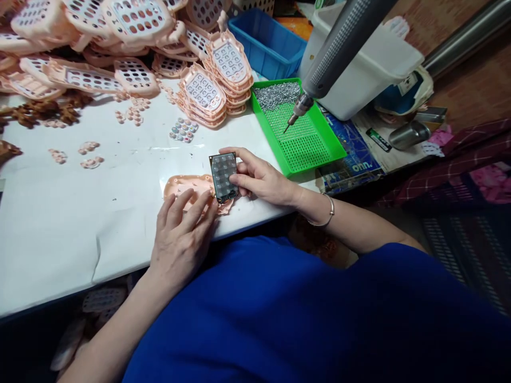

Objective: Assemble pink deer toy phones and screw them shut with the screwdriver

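A dark circuit board (224,173) with rows of round pads is tilted up between the thumb and fingers of my right hand (261,178). Its lower edge is over the right part of a pink plastic shell (187,183), which lies on the white table near the front edge. My left hand (186,231) rests over the shell's near side with its fingers spread, the fingertips touching the shell. Part of the shell is hidden by my left fingers and the board.
A screwdriver (319,74) hangs above a green tray (311,157) of screws. Behind are stacked pink shells with keypads (202,93), a blue bin (267,45) and a white bin (359,64). Button pieces (183,130) lie on the white table (48,223); more pink shells are piled at the back left.
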A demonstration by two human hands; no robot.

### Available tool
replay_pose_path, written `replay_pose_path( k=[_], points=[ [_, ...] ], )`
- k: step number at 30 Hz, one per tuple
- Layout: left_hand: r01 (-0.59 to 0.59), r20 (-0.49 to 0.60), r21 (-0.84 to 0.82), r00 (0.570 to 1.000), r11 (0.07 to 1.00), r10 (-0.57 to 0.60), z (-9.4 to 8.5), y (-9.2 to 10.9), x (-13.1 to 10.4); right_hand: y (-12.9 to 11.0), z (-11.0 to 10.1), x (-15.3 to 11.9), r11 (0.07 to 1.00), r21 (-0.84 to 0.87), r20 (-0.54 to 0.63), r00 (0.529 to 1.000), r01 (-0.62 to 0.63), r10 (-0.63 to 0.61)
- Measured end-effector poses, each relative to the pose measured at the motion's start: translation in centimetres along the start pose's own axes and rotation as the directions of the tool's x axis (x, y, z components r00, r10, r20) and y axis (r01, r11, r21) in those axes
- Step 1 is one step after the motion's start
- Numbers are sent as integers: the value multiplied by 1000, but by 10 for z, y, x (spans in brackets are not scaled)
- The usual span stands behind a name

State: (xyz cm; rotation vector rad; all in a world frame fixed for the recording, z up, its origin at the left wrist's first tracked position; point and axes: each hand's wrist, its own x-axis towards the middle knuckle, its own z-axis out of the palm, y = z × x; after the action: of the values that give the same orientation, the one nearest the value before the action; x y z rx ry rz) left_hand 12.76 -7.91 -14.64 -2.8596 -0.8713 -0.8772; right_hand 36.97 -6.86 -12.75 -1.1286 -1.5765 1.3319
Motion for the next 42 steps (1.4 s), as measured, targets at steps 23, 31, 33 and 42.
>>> replay_pose_path(
  k=[23, 31, 33, 42],
  points=[
    [-23, 42, 16, 999, 1000, 22, -6, -2, 1, -3, -14, 36, 907, -331, 256, 950, 261, -180],
    [-5, 38, 8, 999, 1000, 4, -3, -2, 0, 1, -16, 47, 955, -213, 288, 947, 204, -138],
    [-7, 39, 6, 999, 1000, 7, -3, -3, 0, 0, -16, 47, 962, -194, 284, 950, 191, -131],
    [-47, 66, 29, 997, 998, 45, -7, -4, 2, 2, -15, 49, 963, -103, 330, 922, 248, -202]
  ],
)
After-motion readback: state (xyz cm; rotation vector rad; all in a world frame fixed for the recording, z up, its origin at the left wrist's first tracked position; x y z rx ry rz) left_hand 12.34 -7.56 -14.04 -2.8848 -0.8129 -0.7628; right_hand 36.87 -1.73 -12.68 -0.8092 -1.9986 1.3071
